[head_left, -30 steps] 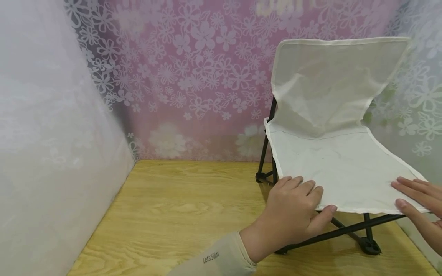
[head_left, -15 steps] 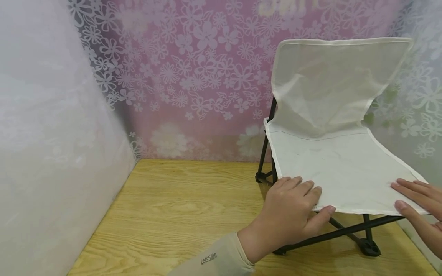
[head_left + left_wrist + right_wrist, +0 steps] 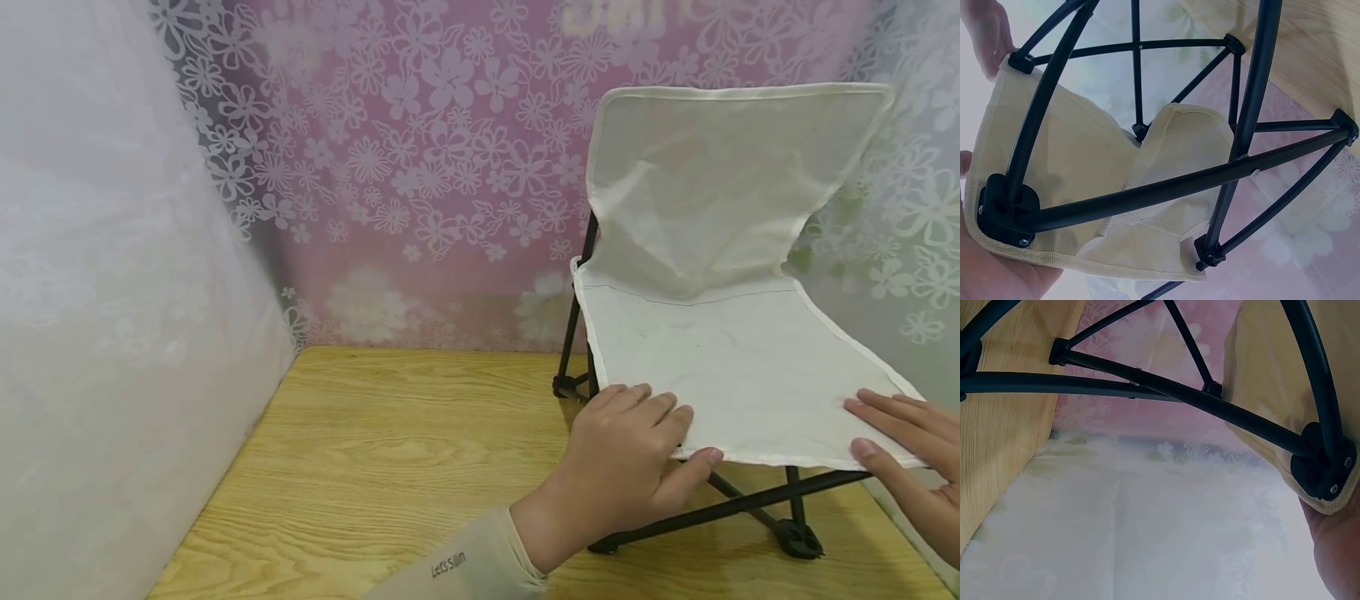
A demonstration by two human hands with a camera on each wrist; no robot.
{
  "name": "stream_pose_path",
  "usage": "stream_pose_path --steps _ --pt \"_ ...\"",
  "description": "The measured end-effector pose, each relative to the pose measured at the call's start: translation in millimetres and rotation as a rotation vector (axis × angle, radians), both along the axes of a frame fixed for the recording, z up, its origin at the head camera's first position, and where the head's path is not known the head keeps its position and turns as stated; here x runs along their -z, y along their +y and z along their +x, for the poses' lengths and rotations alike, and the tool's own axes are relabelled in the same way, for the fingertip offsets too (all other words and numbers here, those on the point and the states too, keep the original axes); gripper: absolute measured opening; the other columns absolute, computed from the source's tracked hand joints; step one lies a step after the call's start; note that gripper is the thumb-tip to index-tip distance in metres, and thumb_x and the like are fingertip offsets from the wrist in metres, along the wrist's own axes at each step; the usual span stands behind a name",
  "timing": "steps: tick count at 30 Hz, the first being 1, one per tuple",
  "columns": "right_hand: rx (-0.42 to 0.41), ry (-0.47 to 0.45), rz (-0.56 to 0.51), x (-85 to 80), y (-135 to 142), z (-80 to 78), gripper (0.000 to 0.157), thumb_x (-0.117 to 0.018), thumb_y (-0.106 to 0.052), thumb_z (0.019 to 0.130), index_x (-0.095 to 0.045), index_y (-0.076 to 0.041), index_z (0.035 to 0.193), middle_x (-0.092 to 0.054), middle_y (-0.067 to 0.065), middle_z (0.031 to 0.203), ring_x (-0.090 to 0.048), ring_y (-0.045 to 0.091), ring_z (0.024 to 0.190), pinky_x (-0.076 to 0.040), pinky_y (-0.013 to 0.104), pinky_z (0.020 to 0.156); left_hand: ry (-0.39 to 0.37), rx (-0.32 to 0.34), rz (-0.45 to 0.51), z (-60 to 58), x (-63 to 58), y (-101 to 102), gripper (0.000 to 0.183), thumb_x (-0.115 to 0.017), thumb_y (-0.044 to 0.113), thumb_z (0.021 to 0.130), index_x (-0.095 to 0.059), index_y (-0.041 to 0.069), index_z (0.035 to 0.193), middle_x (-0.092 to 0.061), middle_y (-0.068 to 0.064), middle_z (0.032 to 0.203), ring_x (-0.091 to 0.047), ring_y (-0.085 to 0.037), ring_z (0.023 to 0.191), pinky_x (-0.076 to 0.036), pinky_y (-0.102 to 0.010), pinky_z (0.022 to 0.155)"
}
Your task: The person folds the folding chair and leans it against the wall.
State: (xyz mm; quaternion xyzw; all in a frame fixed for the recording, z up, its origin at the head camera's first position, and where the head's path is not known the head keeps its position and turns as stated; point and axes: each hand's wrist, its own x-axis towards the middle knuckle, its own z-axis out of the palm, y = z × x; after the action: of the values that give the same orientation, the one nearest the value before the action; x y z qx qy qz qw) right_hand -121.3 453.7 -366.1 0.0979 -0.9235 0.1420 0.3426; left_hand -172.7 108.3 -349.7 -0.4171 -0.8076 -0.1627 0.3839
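Observation:
A folding chair point(image 3: 697, 358) with cream fabric and a black tube frame stands unfolded on the right in the head view. My left hand point(image 3: 633, 462) rests over the seat's front left corner, fingertips on the fabric and thumb along the front edge. At the front right corner, my right hand point(image 3: 911, 442) lies with extended fingers on the seat, partly cut off by the picture's edge. From below, the left wrist view shows a black corner joint point(image 3: 1007, 209) under the fabric beside my palm. In the right wrist view, another corner joint point(image 3: 1322, 462) sits close to my right hand.
The chair's feet point(image 3: 798, 537) stand on a wood-grain tabletop point(image 3: 390, 450). A pink flowered curtain point(image 3: 420, 192) hangs behind it, and a pale sheet point(image 3: 127, 292) borders the left side. Crossed black tubes point(image 3: 742, 504) run below the seat.
Both hands stay on the seat's front corners. The chair and hands appear very slightly farther left in the head view; otherwise little differs.

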Motion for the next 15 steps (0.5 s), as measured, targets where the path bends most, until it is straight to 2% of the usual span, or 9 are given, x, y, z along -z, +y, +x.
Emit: stream_pose_path --steps 6,15 --pt "0.005 -0.022 0.027 1.0 -0.8 1.6 0.051 -0.065 -0.019 0.105 -0.056 -0.002 0.152 -0.045 0.022 0.164 -0.019 0.03 0.166 -0.005 0.053 0.136 -0.009 0.0 0.003 0.9 1.3 -2.7 0.044 -0.052 0.053 0.106 -0.081 0.023 0.119 -0.079 0.009 0.117 -0.073 -0.013 0.115 -0.055 -0.028 0.101" --pt "0.008 -0.017 0.028 0.4 -5.8 0.7 0.052 -0.065 -0.02 0.105 -0.055 0.0 0.152 -0.046 0.026 0.162 -0.023 0.038 0.163 -0.006 0.058 0.135 -0.02 0.002 0.01 0.7 1.7 -9.2 0.044 -0.052 0.053 0.106 -0.081 0.022 0.12 -0.079 0.008 0.119 -0.072 -0.013 0.118 -0.054 -0.028 0.105"
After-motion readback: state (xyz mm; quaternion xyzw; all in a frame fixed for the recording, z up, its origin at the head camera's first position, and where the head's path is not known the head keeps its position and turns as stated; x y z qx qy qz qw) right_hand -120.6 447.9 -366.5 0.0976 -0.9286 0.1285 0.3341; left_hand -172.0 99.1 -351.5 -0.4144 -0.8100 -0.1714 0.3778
